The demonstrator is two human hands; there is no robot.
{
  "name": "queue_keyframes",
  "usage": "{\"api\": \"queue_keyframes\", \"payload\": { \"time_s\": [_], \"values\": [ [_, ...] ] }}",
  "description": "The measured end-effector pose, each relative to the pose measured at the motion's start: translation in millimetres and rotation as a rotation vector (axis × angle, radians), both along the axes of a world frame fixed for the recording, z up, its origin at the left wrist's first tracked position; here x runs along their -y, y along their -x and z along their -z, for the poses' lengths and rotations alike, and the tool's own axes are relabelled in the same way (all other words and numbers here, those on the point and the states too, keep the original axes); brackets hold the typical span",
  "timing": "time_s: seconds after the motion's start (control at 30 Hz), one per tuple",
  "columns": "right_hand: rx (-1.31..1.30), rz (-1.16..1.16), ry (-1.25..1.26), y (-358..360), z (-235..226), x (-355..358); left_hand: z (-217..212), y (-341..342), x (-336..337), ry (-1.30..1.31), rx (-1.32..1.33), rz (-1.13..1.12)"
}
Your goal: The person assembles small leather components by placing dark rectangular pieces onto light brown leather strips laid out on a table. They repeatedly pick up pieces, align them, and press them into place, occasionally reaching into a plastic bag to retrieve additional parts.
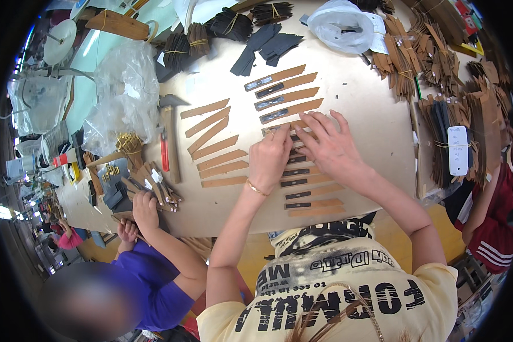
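Note:
Both my hands are over a column of brown strips, apparently leather, with pointed right ends. My left hand (269, 155) is closed in a pinch at the left end of a mid-column strip (294, 125); whatever is between its fingertips is hidden. My right hand (335, 149) lies over the same strip and those just below, fingers spread, thumb side close to the left fingertips. Higher up, several strips carry shiny dark rectangles, one being a slotted patch (275, 115). Below my hands, strips bear small black patches (294, 183). Plain brown strips (223, 169) form another column to the left.
A hammer (170, 137) and red-handled tool (164, 151) lie left. Black pieces (262, 48) and a plastic-lined bowl (339, 28) are at the back. Bundled strips (439, 137) line the right. A co-worker's hands (145, 211) handle pieces at lower left.

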State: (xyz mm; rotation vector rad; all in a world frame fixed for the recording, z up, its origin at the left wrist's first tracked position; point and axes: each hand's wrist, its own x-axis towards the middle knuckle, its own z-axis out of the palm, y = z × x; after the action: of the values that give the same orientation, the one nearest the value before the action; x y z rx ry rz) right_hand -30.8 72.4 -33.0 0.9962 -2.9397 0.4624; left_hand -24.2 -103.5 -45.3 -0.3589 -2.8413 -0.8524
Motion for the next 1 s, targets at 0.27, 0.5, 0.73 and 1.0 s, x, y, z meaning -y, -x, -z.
{"api": "queue_keyframes", "payload": {
  "time_s": [0.27,0.5,0.73,1.0],
  "values": [
    [0.026,-0.006,-0.007,0.0,-2.3,-1.4,-9.7,1.8,-0.1,-0.245,0.163,-0.2],
    [0.06,-0.009,0.003,0.7,-3.7,-1.9,-15.5,-7.0,27.5,-0.502,0.278,-0.502],
    [0.074,-0.023,-0.008,1.8,-4.0,-3.6,-13.5,-8.2,37.8,-1.605,0.371,-0.646],
    [-0.01,0.004,0.097,7.3,-4.8,-2.3,-18.2,8.5,53.2,-1.149,0.291,-0.458]
  ]
}}
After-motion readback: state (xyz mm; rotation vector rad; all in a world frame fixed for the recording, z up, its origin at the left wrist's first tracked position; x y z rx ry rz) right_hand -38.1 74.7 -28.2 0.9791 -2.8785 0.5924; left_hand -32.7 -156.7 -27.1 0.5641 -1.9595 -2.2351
